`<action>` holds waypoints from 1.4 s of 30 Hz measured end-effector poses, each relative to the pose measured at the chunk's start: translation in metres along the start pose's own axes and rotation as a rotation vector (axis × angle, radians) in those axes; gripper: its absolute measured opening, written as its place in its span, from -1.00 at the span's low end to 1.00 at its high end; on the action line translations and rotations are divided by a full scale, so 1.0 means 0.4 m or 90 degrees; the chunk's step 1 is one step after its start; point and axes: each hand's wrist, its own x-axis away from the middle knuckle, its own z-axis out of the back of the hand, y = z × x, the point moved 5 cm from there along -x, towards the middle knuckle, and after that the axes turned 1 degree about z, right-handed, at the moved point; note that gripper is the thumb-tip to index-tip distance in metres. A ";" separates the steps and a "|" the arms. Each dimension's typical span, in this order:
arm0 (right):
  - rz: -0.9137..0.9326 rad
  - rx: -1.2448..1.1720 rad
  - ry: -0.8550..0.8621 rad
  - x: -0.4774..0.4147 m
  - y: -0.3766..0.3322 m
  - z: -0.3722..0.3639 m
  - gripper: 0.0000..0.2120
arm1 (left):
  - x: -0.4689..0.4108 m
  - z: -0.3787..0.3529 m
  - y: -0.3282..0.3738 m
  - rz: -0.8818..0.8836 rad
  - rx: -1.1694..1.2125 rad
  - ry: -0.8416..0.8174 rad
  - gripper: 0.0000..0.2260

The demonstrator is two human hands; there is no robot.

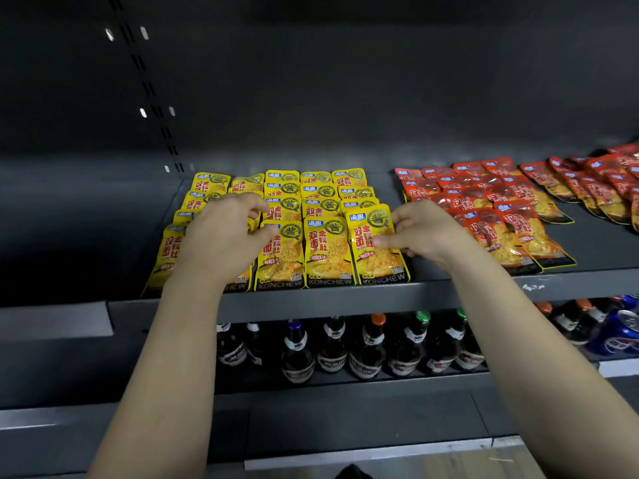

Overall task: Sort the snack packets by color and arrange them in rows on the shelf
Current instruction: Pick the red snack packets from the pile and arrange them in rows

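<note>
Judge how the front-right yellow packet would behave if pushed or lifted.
The front-right yellow packet looks like a thin foil pouch, so it would probably flex rather than stay stiff. Its glossy face suggests it may slide easily on the smooth shelf. Lying flat, it is unlikely to roll or tip, though a push could disturb the yellow packets beside it.

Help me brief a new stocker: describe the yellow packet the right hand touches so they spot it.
On the dark upper shelf, find the yellow packets left of the red packets. The front-right yellow packet ends their front row nearest the red side, and only it has the right hand holding its right edge.
</note>
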 end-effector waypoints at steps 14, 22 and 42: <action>0.026 0.083 0.030 0.014 -0.007 0.010 -0.52 | -0.011 -0.014 0.040 -0.031 -0.015 -0.014 -0.72; 0.151 0.184 0.160 0.076 -0.037 0.093 -0.82 | -0.041 -0.069 0.149 -0.122 -0.079 -0.071 -0.71; 0.089 0.367 0.288 0.240 0.260 0.522 -0.80 | -0.019 -0.332 0.711 -0.339 -0.104 -0.125 -0.71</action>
